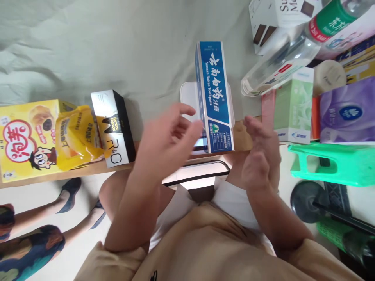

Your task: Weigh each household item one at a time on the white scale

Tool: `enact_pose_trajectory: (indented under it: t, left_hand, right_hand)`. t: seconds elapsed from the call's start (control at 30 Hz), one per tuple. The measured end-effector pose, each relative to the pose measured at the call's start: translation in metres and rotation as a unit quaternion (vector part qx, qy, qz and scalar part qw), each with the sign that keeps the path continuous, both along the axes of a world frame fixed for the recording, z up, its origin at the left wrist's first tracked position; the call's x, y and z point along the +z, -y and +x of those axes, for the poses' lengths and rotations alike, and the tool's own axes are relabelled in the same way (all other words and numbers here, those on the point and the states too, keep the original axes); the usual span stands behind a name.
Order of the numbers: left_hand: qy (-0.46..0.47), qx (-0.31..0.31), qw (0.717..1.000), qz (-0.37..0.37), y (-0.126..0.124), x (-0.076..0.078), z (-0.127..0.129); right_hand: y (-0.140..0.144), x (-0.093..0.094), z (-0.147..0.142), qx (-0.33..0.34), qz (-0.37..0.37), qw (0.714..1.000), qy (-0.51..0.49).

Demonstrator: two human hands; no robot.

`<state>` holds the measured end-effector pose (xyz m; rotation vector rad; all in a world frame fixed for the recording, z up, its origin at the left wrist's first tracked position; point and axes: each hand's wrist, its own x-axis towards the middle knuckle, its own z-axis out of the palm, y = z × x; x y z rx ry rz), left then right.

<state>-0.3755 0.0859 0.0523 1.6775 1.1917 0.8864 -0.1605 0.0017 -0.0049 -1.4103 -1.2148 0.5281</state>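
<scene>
Head view: toothpaste box (pixel 215 93) perched near the table (pixel 140 43) edge

Toothpaste box lies lengthwise across a flat white device (pixel 187 93); far end juts past the device's rim, near end comes about level with the table's near side. Left hand (pixel 172 140): fingers loosely bent, wide gap to the thumb, holding nothing. Thumb tip right by the box's flank; touching or not, I can't tell. Right hand (pixel 260 152): other side of the box, apart from it, fingers half-curled, blurred, no object seen in it.

Risks, my judgement. A stray nudge from that thumb could twist the box off its support, given the overhang, or send it over the edge. Yellow bag (pixel 79 136) and black-and-white carton (pixel 114 128) also sit close to the brink; a wide leftward sweep might catch them. Right hand swinging out could upset the clear bottle (pixel 281 66).

Writing noted. Toothpaste: "云南白药牙膏", "Yunnan Baiyao Toothpaste". Carton: "Bamboo Charcoal", "R&O". Yellow box (pixel 20 140): "泡芙", large, red. Bottle's green band: "东方", rest turned away. White box (pixel 281 15): "Su", then a word starting with M, both cut off. Purple pack (pixel 348 109): blue emblem, lettering too small for me.
</scene>
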Motion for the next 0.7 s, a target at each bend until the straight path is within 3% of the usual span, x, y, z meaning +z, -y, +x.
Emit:
enact_pose_trajectory:
  t: [0.13, 0.2, 0.27, 0.43, 0.6, 0.7]
  left_hand:
    - [0.114, 0.015, 0.982, 0.151, -0.039, -0.051, -0.024]
    - [0.123, 0.008, 0.969, 0.215, -0.053, -0.071, -0.030]
    - [0.094, 0.012, 0.961, 0.260, -0.060, -0.081, -0.031]
    - [0.076, 0.020, 0.964, 0.256, -0.048, -0.069, -0.015]
    - [0.129, -0.017, 0.954, 0.270, -0.044, -0.056, 0.009]
    - [0.147, 0.026, 0.949, 0.279, -0.050, -0.053, 0.016]
  right_hand:
    - [-0.050, 0.005, 0.007, -0.012, 0.086, 0.996, 0.017]
    - [-0.070, 0.000, 0.008, -0.016, 0.082, 0.996, 0.011]
    - [-0.080, -0.007, 0.009, -0.025, 0.057, 0.998, -0.014]
    - [-0.078, -0.026, 0.015, -0.066, 0.013, 0.994, -0.085]
    - [-0.082, -0.029, 0.021, -0.038, -0.003, 0.989, -0.146]
    - [-0.086, -0.031, 0.023, -0.042, -0.004, 0.987, -0.156]
